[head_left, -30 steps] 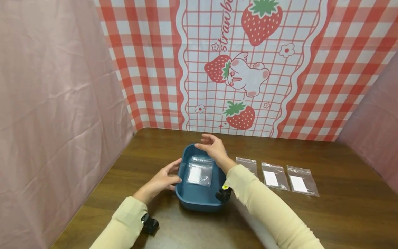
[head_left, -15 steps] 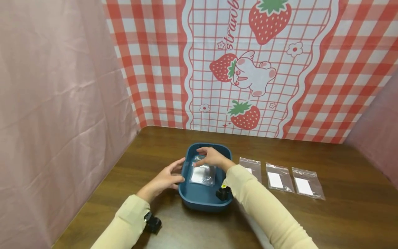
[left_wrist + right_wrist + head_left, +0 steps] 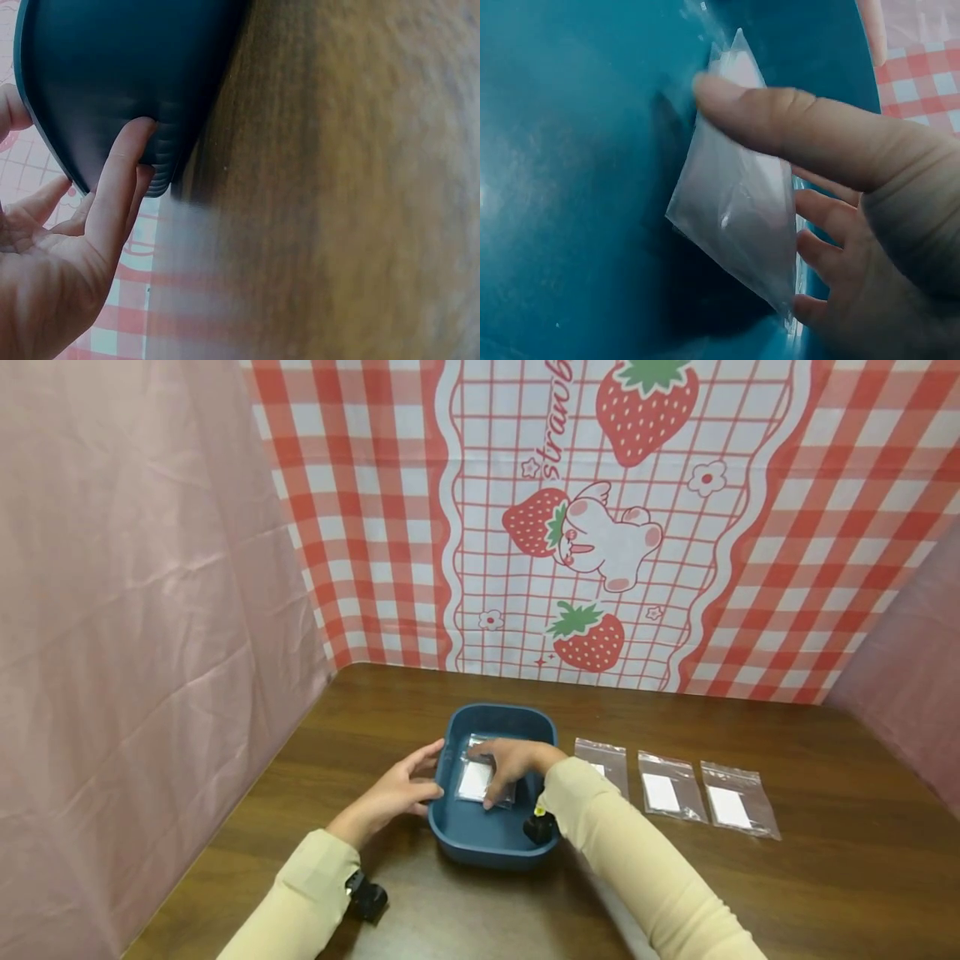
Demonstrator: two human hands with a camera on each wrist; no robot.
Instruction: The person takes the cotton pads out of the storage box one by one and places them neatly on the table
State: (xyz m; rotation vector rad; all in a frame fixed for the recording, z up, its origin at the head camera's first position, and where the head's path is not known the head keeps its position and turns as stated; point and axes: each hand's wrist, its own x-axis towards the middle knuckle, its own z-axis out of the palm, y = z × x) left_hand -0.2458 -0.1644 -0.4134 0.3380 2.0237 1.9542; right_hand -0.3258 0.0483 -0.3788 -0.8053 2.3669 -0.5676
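A blue plastic bin (image 3: 491, 853) stands on the table. In it lie clear zip-lock bags (image 3: 475, 782) with white cards, seemingly stacked. My left hand (image 3: 393, 791) steadies the bin's left side; the left wrist view shows extended fingers (image 3: 120, 172) against the outer wall. Inside the bin, my right hand (image 3: 517, 760) reaches over the bags. Up close, the right wrist view has the thumb (image 3: 795, 135) across the front of a bag (image 3: 731, 187), and curled fingers (image 3: 821, 259) along its opposite edge. Whether the bags are lifted off the bin floor is hard to tell.
Right of the bin lie three more zip-lock bags in a row: a partly covered one (image 3: 609, 760), a middle one (image 3: 660, 793) and a right one (image 3: 729, 807). A checked strawberry cloth (image 3: 600, 543) hangs behind the table (image 3: 360, 702).
My right hand came down from the bin's far end onto the bags, its thumb moving toward me. The left hand stays at the bin's side. The head view shifted slightly.
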